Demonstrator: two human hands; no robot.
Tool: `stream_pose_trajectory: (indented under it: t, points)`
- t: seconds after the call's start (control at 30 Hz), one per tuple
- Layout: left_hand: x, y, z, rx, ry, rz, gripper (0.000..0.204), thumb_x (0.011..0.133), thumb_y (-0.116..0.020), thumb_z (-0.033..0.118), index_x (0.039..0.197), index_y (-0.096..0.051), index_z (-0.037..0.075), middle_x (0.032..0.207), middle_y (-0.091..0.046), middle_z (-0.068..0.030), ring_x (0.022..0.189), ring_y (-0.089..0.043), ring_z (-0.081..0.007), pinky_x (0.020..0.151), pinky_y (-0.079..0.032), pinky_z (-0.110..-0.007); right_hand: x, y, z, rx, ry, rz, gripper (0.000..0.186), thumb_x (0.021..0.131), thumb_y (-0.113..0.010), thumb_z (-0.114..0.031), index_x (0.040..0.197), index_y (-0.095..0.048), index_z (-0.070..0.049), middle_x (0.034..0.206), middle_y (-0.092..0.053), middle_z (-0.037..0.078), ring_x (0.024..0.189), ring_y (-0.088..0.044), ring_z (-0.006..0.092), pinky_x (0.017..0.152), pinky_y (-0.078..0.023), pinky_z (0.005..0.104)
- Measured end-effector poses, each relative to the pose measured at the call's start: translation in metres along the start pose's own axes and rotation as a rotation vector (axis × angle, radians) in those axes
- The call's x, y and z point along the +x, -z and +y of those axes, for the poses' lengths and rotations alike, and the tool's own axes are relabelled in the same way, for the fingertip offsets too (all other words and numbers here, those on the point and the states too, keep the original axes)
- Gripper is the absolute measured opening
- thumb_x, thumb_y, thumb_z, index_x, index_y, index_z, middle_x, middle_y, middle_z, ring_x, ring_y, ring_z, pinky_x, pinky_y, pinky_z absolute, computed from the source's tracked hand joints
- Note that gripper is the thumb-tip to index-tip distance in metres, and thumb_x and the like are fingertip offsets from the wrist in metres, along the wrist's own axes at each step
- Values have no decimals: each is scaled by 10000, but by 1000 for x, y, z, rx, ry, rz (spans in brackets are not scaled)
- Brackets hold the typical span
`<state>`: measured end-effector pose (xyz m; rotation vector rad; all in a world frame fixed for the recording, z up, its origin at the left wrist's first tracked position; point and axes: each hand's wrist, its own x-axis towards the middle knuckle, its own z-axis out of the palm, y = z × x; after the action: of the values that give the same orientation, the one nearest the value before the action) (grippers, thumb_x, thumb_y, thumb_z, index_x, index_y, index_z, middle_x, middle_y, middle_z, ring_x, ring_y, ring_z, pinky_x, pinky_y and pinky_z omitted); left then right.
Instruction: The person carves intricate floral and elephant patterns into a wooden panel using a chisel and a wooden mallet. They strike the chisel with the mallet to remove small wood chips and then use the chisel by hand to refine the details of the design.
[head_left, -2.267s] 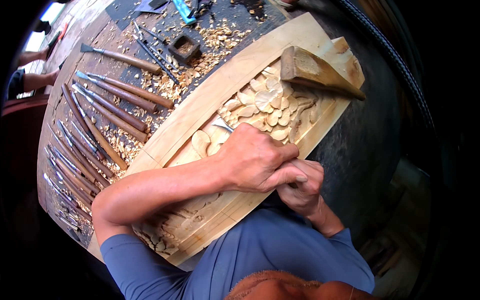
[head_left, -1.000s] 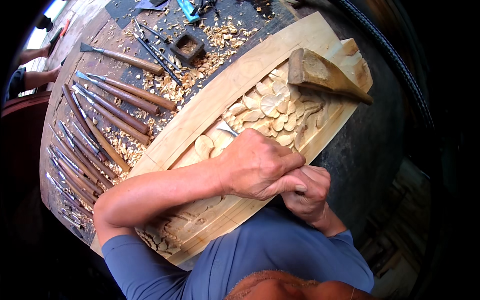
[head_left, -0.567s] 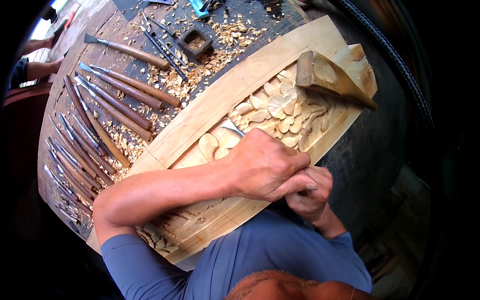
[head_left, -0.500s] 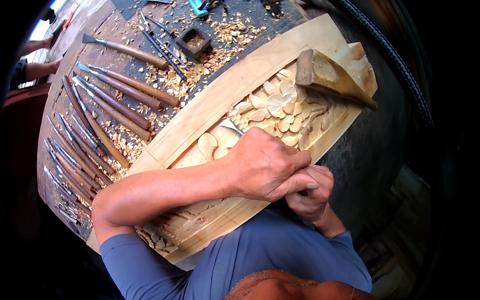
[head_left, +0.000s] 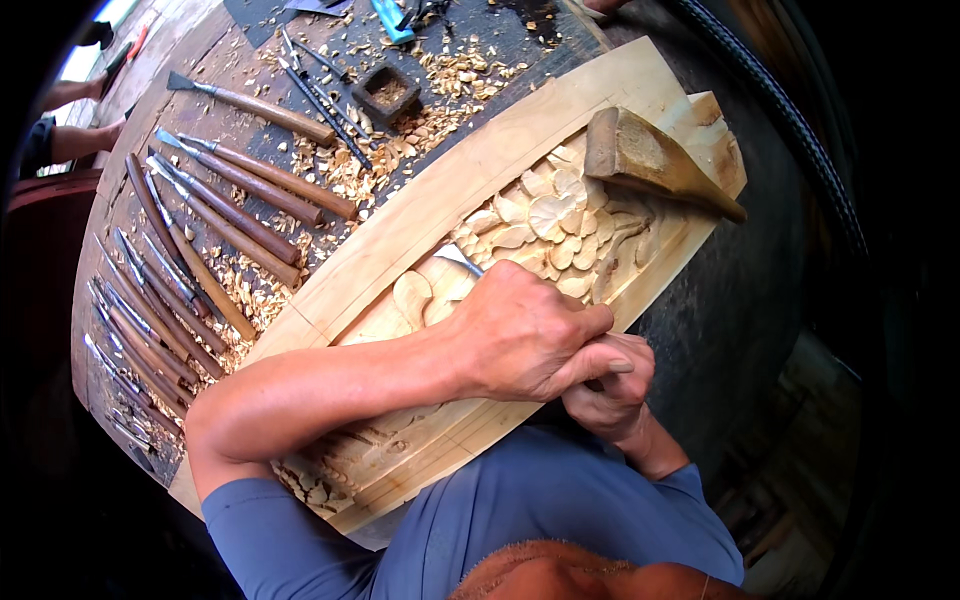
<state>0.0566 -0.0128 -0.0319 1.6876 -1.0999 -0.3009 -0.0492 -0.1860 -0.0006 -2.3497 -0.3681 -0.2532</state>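
Observation:
A pale wooden panel lies across the table, carved in relief with flowers and leaves. My left hand is closed round a carving chisel, its bright blade resting at the recessed ground left of the flowers. Below and to the right, my right hand is closed against the left one, at the rear end of the chisel; the handle is hidden inside my hands. My left forearm lies over the panel's lower part. A wooden mallet rests on the panel's far right end.
Several wooden-handled chisels lie in a fan on the dark table at left. Wood shavings are scattered around a small square dark box. A thick braided hose runs down the right. Another person's arm shows at far left.
My hands and the chisel have shifted very slightly left. The panel and mallet also appear a little further left in the picture. The grip is the same.

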Motion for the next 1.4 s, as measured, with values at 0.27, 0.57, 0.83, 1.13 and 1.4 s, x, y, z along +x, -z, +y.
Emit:
stream_pose_trajectory:
  t: [0.27, 0.57, 0.83, 1.13, 1.4]
  points:
    - [0, 0, 0, 50, -5, 7, 516, 1084, -607, 556, 813, -678, 123, 575, -623, -133, 526, -657, -366, 487, -486, -479, -1, -1, 2, 9, 17, 12, 206, 742, -822, 66, 839, -676, -43, 713, -647, 94, 588, -680, 325, 525, -509, 418]
    - [-1, -2, -3, 20, 11, 101, 489, 1059, -647, 550, 820, -699, 126, 576, -615, -129, 549, -674, -360, 509, -506, -470, 3, -6, 9, 2, 54, 8, 192, 765, -827, 23, 892, -690, -20, 747, -662, 102, 621, -696, 327, 542, -498, 409]
    - [0, 11, 8, 170, -323, 261, 561, 1056, -632, 544, 1323, -682, 53, 1242, -754, -163, 1123, -751, -318, 990, -588, -475, 43, 38, -1, -83, 117, 12, 96, 792, -790, 23, 878, -754, 2, 734, -650, 115, 581, -646, 292, 538, -506, 392]
    - [-12, -4, 5, 217, -416, 135, 666, 1048, -628, 578, 1369, -648, -5, 1158, -699, -117, 923, -678, -251, 828, -564, -388, 10, 31, -7, 11, 42, -38, 171, 846, -873, -80, 917, -778, 44, 778, -741, 132, 664, -757, 312, 611, -594, 376]
    - [-4, -1, -5, 51, -178, 105, 515, 1036, -669, 589, 1015, -665, 75, 761, -631, -76, 732, -679, -303, 616, -538, -417, 16, 20, -8, -12, -44, -83, 93, 834, -839, -20, 868, -754, -1, 726, -651, 108, 612, -678, 312, 573, -516, 373]
